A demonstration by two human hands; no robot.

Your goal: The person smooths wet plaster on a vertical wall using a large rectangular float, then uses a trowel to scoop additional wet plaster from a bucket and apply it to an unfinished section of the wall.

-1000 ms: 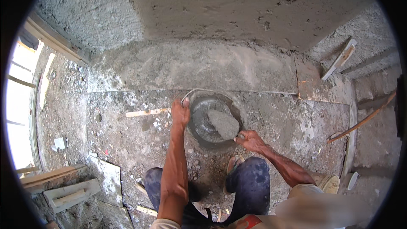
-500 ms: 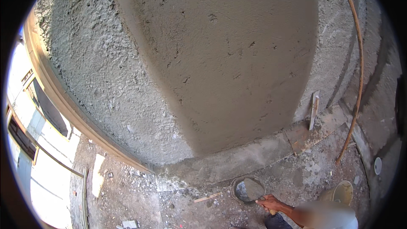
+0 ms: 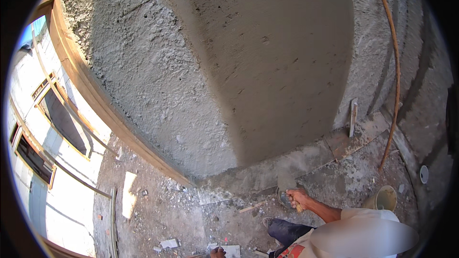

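My right hand (image 3: 297, 198) is closed around the wooden handle of a trowel (image 3: 287, 179). Its grey blade is smeared by motion and seems to carry mortar. It is over a round mortar pan (image 3: 282, 198) on the ground, which the hand and blade partly cover. Beyond it rises a wall with a smooth, wet brown-grey mortar panel (image 3: 277, 67) between rough grey strips. Only a small part of my left hand (image 3: 218, 252) shows at the lower edge, close to a pale flat piece (image 3: 232, 251); its grip is hidden.
A beige bucket (image 3: 385, 198) stands to the right of my arm. A long curved wooden pole (image 3: 395, 62) leans at the right, near a short upright board (image 3: 353, 118). Rubble and a thin wooden strip (image 3: 252, 206) lie on the ground. A wooden frame (image 3: 103, 110) edges the wall's left side.
My right hand has risen slightly, and the trowel blade has come up out of the mortar pan. The view has shifted, bringing my left hand and more of my body into sight.
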